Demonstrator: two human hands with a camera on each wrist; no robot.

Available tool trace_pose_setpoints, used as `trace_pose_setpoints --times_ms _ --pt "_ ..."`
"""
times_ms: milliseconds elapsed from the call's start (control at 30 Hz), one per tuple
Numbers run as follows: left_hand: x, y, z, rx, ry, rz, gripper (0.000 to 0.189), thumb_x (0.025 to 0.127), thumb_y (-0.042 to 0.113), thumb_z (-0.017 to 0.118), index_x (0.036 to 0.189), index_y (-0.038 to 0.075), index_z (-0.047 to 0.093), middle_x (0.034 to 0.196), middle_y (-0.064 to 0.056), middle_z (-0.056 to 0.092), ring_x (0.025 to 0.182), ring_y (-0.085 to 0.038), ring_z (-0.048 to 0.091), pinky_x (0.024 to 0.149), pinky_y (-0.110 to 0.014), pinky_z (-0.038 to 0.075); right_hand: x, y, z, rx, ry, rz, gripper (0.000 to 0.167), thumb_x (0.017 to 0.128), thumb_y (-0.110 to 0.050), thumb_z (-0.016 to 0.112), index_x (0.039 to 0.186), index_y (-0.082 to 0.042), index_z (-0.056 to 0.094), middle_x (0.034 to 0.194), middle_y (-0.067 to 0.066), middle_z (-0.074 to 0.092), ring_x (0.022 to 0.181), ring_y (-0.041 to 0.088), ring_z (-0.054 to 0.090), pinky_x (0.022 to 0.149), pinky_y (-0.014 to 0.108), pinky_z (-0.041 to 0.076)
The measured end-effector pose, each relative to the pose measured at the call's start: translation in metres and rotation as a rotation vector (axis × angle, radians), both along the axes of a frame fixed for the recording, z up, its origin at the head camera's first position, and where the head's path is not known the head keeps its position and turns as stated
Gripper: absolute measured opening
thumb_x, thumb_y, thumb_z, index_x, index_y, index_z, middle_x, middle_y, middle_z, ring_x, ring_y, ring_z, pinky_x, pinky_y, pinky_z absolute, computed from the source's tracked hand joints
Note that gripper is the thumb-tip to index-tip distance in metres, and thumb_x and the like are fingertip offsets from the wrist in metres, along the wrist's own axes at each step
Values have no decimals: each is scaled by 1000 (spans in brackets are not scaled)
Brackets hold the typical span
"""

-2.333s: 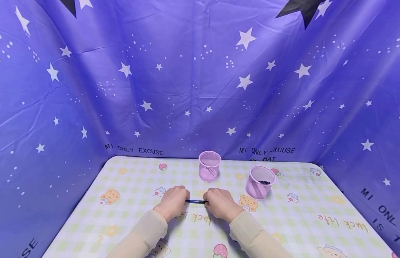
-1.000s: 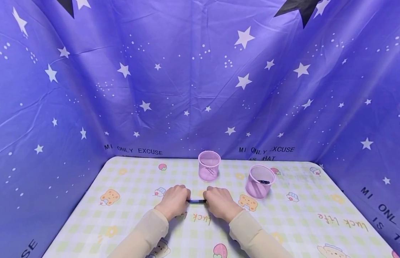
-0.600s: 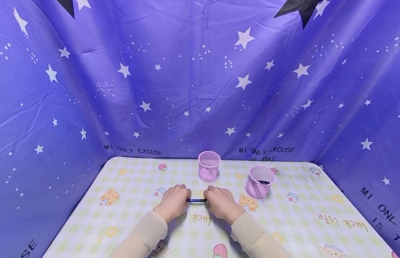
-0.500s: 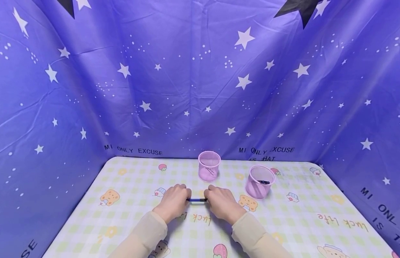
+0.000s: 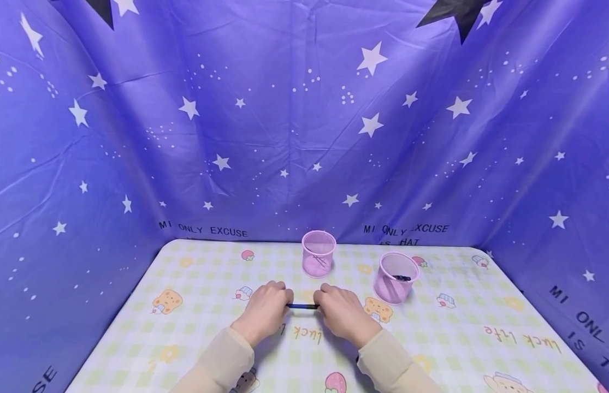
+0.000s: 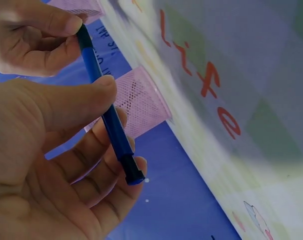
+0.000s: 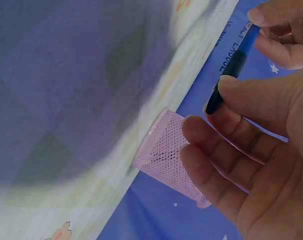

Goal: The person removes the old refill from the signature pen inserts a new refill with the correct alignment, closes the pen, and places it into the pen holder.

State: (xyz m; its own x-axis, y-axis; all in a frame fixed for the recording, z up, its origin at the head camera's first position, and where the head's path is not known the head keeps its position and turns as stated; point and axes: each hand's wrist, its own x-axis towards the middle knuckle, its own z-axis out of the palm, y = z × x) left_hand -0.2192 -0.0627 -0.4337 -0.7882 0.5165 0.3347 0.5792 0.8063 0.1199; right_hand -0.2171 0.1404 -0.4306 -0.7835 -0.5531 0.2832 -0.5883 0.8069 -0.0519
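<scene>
Between my two hands a blue pen (image 5: 303, 306) with a black grip section lies level, just above the table. My left hand (image 5: 266, 308) pinches it between thumb and fingers near its rear end, where a black end piece (image 6: 133, 172) sticks out in the left wrist view. My right hand (image 5: 342, 310) pinches the black grip (image 7: 235, 63) at the other end, with the dark tip (image 7: 213, 104) between thumb and finger in the right wrist view. The other fingers of both hands are loosely bent beneath the pen.
A pink mesh pen cup (image 5: 318, 262) with thin dark lines showing in it stands beyond my hands. Another pink mesh cup (image 5: 390, 286), holding dark items (image 5: 402, 278), is to the right. A checked cloth (image 5: 196, 273) covers the table; a starry purple curtain (image 5: 284, 120) surrounds it.
Both hands have shifted slightly to the right with the pen between them. The pen appears turned a little about its length. The cups have not moved.
</scene>
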Motion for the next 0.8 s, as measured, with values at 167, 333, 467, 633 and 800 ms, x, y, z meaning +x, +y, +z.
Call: trace_pose_setpoints --times_ms 167,333,467,633,800 --pt "2 0 1 9 19 0 12 76 11 78 78 16 67 72 7 52 68 -13 49 63 -29 44 4 1 4 -22 18 17 13 77 -8 74 80 -14 63 74 -5 50 64 15 54 52 29 44" --pt "3 0 1 21 25 -4 12 76 11 78 79 16 68 73 7 53 69 -13 50 64 -29 44 5 3 6 -47 29 28 14 77 -6 74 86 -13 66 80 -4 55 70 16 58 60 31 49" --pt "4 0 2 31 29 -5 11 77 11 77 79 17 68 73 7 54 69 -13 50 64 -29 44 5 5 6 -56 48 39 14 77 -6 73 87 -14 66 80 -5 55 72 16 58 62 31 50" --pt "5 1 2 44 32 -3 11 77 12 77 79 17 68 73 7 53 69 -12 49 64 -28 43 4 7 4 -47 84 65 12 78 -8 73 85 -15 66 78 -6 53 69 14 55 59 30 48" --pt "6 1 1 65 29 0 10 77 12 77 80 17 68 73 8 53 69 -12 49 63 -28 43 6 7 4 -31 115 81 11 79 -9 72 84 -15 65 76 -6 51 67 14 53 57 30 46"
